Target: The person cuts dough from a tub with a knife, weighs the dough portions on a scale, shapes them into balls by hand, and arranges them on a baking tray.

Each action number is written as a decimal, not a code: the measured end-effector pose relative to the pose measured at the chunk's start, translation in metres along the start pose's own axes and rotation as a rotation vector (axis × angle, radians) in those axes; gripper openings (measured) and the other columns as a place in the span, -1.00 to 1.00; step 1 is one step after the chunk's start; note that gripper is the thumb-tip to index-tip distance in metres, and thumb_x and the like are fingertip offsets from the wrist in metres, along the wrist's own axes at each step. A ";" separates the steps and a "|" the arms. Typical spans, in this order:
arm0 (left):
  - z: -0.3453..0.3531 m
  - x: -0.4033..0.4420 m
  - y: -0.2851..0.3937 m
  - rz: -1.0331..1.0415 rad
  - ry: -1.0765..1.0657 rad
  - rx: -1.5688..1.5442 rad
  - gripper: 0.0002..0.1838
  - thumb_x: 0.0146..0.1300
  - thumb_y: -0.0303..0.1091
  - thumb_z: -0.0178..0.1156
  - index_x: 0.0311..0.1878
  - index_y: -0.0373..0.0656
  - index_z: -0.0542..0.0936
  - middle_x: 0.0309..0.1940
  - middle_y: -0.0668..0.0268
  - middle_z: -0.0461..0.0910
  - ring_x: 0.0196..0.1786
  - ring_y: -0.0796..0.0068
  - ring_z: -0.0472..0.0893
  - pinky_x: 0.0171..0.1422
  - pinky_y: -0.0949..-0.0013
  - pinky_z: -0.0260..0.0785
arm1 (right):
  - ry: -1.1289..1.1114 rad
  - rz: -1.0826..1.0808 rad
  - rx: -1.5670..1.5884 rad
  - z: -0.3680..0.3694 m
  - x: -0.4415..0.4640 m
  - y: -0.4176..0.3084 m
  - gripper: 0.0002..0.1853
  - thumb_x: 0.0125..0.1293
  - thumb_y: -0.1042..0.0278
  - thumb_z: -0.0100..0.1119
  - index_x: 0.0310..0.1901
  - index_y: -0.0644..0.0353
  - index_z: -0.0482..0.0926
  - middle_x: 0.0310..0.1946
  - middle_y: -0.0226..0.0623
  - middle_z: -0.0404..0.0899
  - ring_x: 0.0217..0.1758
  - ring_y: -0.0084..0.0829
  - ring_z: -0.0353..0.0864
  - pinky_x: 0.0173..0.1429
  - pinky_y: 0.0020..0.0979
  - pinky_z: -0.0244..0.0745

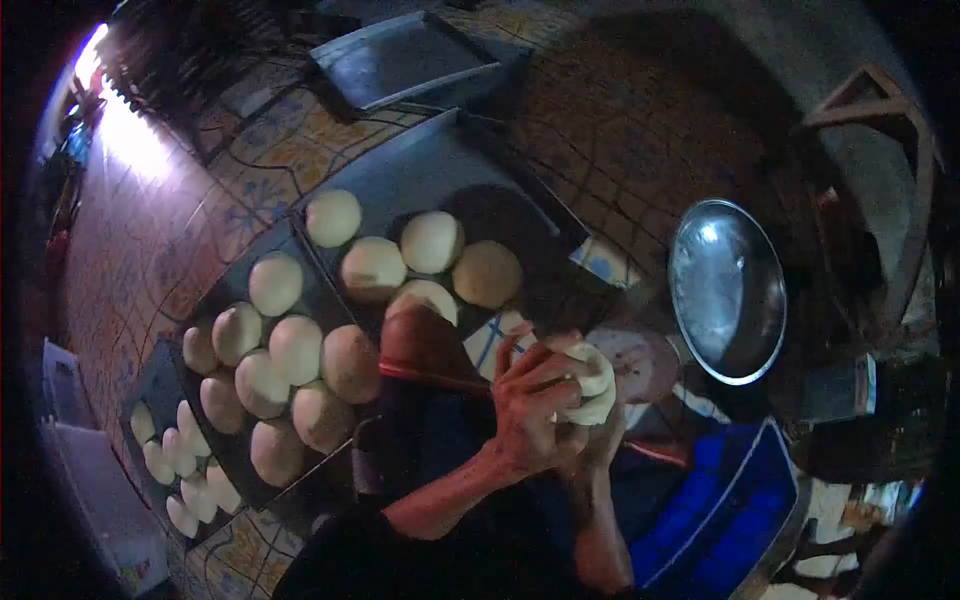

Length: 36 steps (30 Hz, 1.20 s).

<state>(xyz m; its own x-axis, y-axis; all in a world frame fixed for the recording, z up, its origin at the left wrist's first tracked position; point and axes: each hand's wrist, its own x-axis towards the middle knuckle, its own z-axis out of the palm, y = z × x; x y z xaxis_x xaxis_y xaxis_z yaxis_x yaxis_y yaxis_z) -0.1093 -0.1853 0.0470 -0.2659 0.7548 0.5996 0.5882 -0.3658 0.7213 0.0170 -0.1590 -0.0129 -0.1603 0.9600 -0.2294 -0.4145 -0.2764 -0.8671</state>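
Observation:
A pale, rounded dough ball [592, 388] is pressed between my two hands in front of me. My left hand [535, 405] wraps its curled fingers over the near-left side of the dough. Mostly hidden behind the left hand and the dough, my right hand [597, 447] appears to cup it from the other side. To the left, several similar dough balls [297, 345] rest in rows on dark metal trays. The nearest tray [440, 150] holds several more dough balls [432, 242] and has bare metal at its far end.
A shiny metal bowl [728, 290] is on the right, above a blue container [715, 500]. Another shallow tray [400, 60] lies farther back on the patterned tile floor [270, 190]. At the far left, a tray carries smaller dough pieces [180, 455]. A wooden frame [925, 190] stands at the right.

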 end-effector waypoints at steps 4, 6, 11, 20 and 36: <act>-0.052 -0.004 -0.008 -0.111 0.060 -0.037 -0.14 -0.04 -0.19 0.37 0.31 -0.35 0.24 0.30 -0.01 0.20 0.41 0.07 0.13 0.47 0.08 -0.11 | -0.177 -0.816 -0.631 0.099 0.031 -0.034 -0.44 0.31 0.04 0.02 0.16 0.34 0.34 0.08 -0.07 0.43 0.16 -0.29 0.44 0.18 -0.21 0.42; -0.074 -0.019 -0.031 -0.013 0.378 0.218 -0.13 0.21 -0.01 0.12 0.36 -0.45 0.01 0.34 -0.07 0.08 0.44 0.04 0.03 0.49 0.04 -0.23 | -0.162 -0.371 -0.011 0.165 0.054 -0.037 -0.45 0.36 -0.01 -0.17 0.12 0.33 0.42 0.12 -0.06 0.42 0.21 -0.24 0.39 0.26 -0.26 0.29; -0.072 -0.025 -0.061 -0.128 0.615 -0.192 -0.28 0.32 0.04 -0.12 0.32 -0.40 0.16 0.31 -0.05 0.20 0.42 0.09 0.09 0.47 0.01 -0.19 | -0.763 -0.902 -1.367 0.223 0.116 0.023 -0.49 0.35 0.00 -0.06 0.28 0.00 0.36 0.45 0.06 -0.20 0.50 0.15 -0.23 0.42 0.14 -0.12; 0.009 -0.065 -0.052 -0.528 0.453 -1.176 -0.32 0.47 0.06 -0.41 0.46 -0.23 -0.09 0.47 0.16 -0.09 0.49 0.28 -0.07 0.53 0.26 -0.34 | -0.685 -0.317 -0.670 0.088 0.010 0.008 -0.32 0.46 -0.01 -0.31 0.44 0.22 -0.16 0.48 -0.03 -0.32 0.54 -0.08 -0.30 0.51 -0.14 -0.26; 0.093 -0.081 0.111 -0.405 -1.355 -0.953 -0.63 0.25 -0.36 0.15 0.10 -0.28 0.48 0.06 0.11 0.54 0.18 0.17 0.48 0.29 0.14 0.27 | 0.982 -0.339 -0.841 -0.349 -0.217 -0.134 -0.70 0.20 0.37 0.17 -0.05 0.31 0.55 -0.14 -0.07 0.62 -0.08 -0.20 0.63 0.04 -0.31 0.47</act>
<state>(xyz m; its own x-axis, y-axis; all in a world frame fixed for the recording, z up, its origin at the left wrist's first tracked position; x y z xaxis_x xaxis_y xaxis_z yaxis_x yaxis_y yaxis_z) 0.0490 -0.2366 0.0461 0.8158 0.5783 0.0005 -0.1138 0.1597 0.9806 0.4197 -0.3154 -0.0010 0.6937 0.7071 0.1372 0.4259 -0.2491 -0.8698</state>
